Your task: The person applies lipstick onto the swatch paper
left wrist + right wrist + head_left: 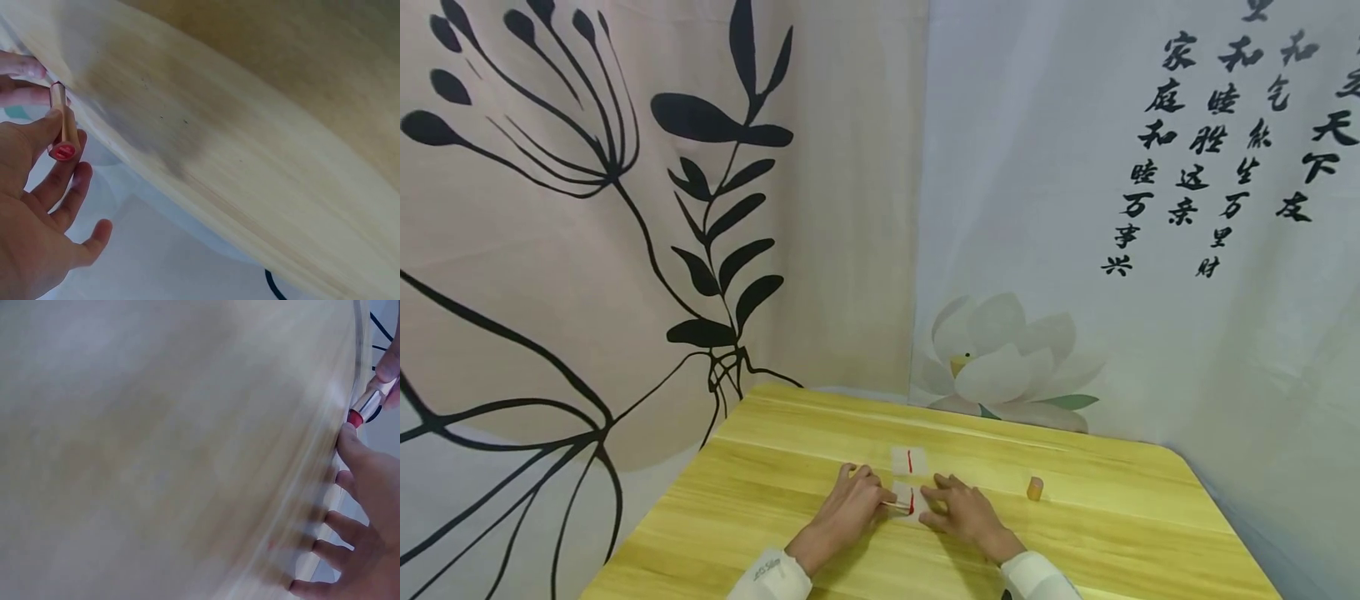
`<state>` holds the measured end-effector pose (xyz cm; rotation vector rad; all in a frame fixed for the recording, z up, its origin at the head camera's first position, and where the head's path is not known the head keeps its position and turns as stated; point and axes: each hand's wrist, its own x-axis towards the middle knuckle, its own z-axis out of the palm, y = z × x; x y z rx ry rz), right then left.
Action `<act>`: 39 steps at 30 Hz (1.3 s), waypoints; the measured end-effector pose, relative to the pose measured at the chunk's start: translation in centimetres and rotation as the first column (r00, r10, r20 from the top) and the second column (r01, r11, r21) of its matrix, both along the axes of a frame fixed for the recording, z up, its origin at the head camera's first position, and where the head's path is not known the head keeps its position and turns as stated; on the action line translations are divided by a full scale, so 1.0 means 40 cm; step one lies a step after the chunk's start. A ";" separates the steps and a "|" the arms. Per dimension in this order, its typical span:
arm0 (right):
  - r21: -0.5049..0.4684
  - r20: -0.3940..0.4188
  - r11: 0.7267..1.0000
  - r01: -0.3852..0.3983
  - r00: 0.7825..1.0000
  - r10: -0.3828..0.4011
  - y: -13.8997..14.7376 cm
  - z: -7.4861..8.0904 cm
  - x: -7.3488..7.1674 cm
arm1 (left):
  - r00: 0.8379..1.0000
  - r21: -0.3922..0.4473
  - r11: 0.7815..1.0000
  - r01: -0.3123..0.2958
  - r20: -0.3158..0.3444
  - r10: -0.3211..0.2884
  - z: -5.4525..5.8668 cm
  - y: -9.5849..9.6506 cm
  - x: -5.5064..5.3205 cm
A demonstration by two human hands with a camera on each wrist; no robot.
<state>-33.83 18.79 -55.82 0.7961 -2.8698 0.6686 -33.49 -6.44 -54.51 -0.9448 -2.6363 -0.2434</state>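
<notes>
My left hand [855, 502] grips a lipstick [69, 122] between thumb and fingers; its tube is gold, and its red tip [355, 419] shows in the right wrist view. That tip is at a red stroke [912, 498] on the nearer white paper square [901, 489]. Opposite, my right hand [964, 510] rests with spread fingers at the right edge of this square. Its thumb lies close to the lipstick tip in the right wrist view. Just beyond is a second white square [898, 461] with a thin red line down it.
A small orange-brown cap-like piece [1035, 488] stands on the wooden table [1120, 533], right of my right hand. Behind the table's far edge hangs a pale curtain [850, 250] printed with plants and writing.
</notes>
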 end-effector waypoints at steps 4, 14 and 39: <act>0.003 -0.002 1.000 -0.003 1.000 0.003 0.000 -0.002 -0.001 | 1.000 0.007 1.000 0.004 0.007 -0.004 0.000 -0.003 0.009; 0.012 0.025 1.000 0.006 1.000 -0.007 0.004 -0.007 -0.004 | 1.000 -0.009 1.000 0.005 -0.008 -0.005 -0.004 -0.006 0.022; 0.009 -0.102 1.000 -0.030 0.994 0.031 0.011 -0.025 -0.001 | 0.981 0.458 0.875 -0.157 0.177 0.083 0.005 0.014 0.013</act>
